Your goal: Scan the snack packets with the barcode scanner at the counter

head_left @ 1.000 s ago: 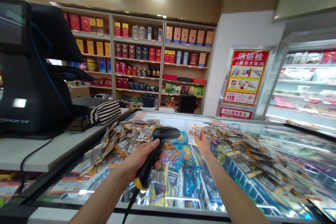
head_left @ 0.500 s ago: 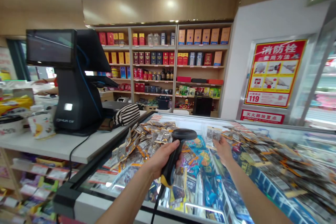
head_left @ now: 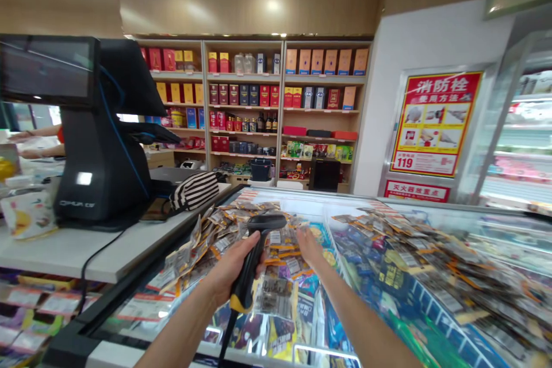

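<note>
My left hand (head_left: 241, 261) is wrapped round the grip of a black and yellow barcode scanner (head_left: 266, 222), whose cord hangs down toward me. Just right of the scanner head, my right hand (head_left: 309, 248) reaches over small clear snack packets (head_left: 282, 244); its fingers are smeared and partly hidden, so what they hold does not show. Packets with orange edges form a pile (head_left: 224, 230) at the left on the freezer's glass top. A larger packet pile (head_left: 457, 264) spreads over the right side. Nearer me, one packet (head_left: 276, 297) lies flat below the scanner.
A chest freezer (head_left: 125, 293) with bagged goods under its glass is before me. At left, a counter (head_left: 99, 253) carries a till (head_left: 103, 144) and a striped pouch (head_left: 196, 191). Another person's arm (head_left: 41, 144) shows behind the till. Shelves (head_left: 282, 126) of boxes stand beyond.
My right hand has moved left, from near the right pile to beside the scanner; the packet it held is no longer visible in it. The view has shifted rightward.
</note>
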A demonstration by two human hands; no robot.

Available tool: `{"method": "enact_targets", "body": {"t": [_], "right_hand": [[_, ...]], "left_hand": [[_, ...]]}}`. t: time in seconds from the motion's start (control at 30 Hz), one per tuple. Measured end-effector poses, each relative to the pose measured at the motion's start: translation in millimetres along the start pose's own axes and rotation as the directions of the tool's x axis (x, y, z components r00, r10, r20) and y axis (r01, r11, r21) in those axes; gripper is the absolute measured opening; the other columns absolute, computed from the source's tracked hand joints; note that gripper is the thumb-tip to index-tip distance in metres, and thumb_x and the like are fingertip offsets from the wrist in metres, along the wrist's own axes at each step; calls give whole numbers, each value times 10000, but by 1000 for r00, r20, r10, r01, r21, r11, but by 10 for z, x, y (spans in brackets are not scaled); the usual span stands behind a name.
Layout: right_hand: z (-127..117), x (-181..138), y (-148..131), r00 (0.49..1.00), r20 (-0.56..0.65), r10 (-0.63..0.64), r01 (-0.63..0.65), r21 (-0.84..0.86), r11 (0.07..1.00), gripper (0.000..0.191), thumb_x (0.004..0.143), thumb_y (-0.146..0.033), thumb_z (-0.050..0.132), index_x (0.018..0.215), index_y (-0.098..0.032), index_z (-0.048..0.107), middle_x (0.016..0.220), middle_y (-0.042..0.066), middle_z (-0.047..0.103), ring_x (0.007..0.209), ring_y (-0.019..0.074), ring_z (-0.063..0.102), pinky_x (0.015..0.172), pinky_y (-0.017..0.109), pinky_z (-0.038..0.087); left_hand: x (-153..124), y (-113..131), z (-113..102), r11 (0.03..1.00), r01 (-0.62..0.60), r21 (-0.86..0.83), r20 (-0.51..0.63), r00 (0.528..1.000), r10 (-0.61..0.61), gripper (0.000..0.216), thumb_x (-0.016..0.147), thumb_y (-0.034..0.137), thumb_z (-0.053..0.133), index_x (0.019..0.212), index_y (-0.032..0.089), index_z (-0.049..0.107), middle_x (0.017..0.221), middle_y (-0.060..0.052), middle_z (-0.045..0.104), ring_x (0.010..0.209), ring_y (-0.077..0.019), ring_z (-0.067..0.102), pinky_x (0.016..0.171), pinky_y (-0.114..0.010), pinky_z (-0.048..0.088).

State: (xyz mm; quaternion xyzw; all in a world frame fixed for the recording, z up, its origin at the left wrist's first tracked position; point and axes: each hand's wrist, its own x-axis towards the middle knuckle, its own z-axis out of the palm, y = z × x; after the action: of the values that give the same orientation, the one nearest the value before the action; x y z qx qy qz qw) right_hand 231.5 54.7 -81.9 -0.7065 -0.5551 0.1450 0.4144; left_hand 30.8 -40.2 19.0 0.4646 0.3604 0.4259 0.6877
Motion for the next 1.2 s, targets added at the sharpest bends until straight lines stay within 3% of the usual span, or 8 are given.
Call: {"method": "enact_targets", "body": {"t": [0.13, 0.27, 0.4, 0.57, 0.8, 0.9, 1.03, 1.2], "right_hand": [[198, -22, -240, 993, 105, 51, -28, -205, 978, 662, 752, -523, 177, 1237, -78, 249, 1296, 168, 251, 1194, 276, 187, 915, 543, 81], [105, 42, -214, 994, 108, 34, -12, -194, 981, 634, 771, -502, 115, 1243, -100, 245, 1304, 142, 248, 1198, 252, 188, 919, 525, 132], [-308, 191, 78, 997, -48, 58, -69, -262, 963, 569, 787, -454, 134, 1223, -125, 290, 1288, 138, 282, 1181, 252, 228, 897, 506, 207], [-803, 497, 528, 993, -111, 49, -97, -473, 876, 498, 776, -412, 248, 1189, -156, 354, 1272, 135, 304, 1162, 293, 240, 865, 545, 199], [-927, 914, 862, 1000, -3, -25, 16, -677, 736, 462, 772, -365, 283, 1144, -122, 412, 1239, 142, 364, 1157, 276, 255, 895, 529, 121], [-915, 798, 870, 996, 61, -67, 90, -710, 698, 430, 764, -376, 310, 1074, -132, 479, 1157, 151, 452, 1089, 273, 355, 893, 513, 121], [-894, 356, 674, 967, 125, -222, 242, -725, 645, 381, 757, -386, 331, 948, -147, 558, 978, 141, 571, 943, 258, 476, 891, 469, 146], [-1012, 55, 411, 953, 253, -167, 296, -660, 691, 279, 733, -296, 367, 832, -171, 595, 859, 126, 612, 845, 252, 530, 738, 383, 341]], "left_hand": [[-16, -3, -24, 1000, 21, 8, -54, 998, -21, 263, 672, 393, 515, 661, 130, 502, 523, 3, 523, 391, -62, 465, 373, -167, 365], [28, -27, 23, 1000, 26, -2, -28, 999, -26, 258, 665, 393, 522, 665, 136, 506, 524, 4, 530, 393, -62, 471, 379, -166, 373], [109, -55, 156, 1000, 3, 2, -21, 1000, -3, 283, 679, 409, 496, 645, 128, 504, 522, -10, 538, 378, -59, 457, 366, -166, 360], [284, -111, 212, 1000, 15, -8, 24, 1000, -15, 293, 677, 438, 485, 700, 147, 476, 536, 5, 531, 383, -59, 451, 377, -169, 350], [422, -168, 115, 998, 61, 29, 5, 998, -61, 326, 672, 463, 477, 768, 153, 468, 564, 5, 534, 388, -61, 445, 407, -186, 355], [402, -135, 149, 997, 74, 30, -20, 997, -74, 303, 667, 440, 498, 735, 147, 471, 559, 1, 533, 388, -62, 445, 401, -184, 352], [358, -103, 201, 997, 75, 13, 8, 997, -75, 283, 669, 424, 502, 712, 145, 478, 545, 0, 531, 395, -65, 452, 391, -177, 350], [263, -100, 207, 997, 66, 38, 61, 996, -68, 310, 664, 443, 495, 699, 135, 505, 534, -1, 535, 398, -70, 459, 395, -184, 359]]}}
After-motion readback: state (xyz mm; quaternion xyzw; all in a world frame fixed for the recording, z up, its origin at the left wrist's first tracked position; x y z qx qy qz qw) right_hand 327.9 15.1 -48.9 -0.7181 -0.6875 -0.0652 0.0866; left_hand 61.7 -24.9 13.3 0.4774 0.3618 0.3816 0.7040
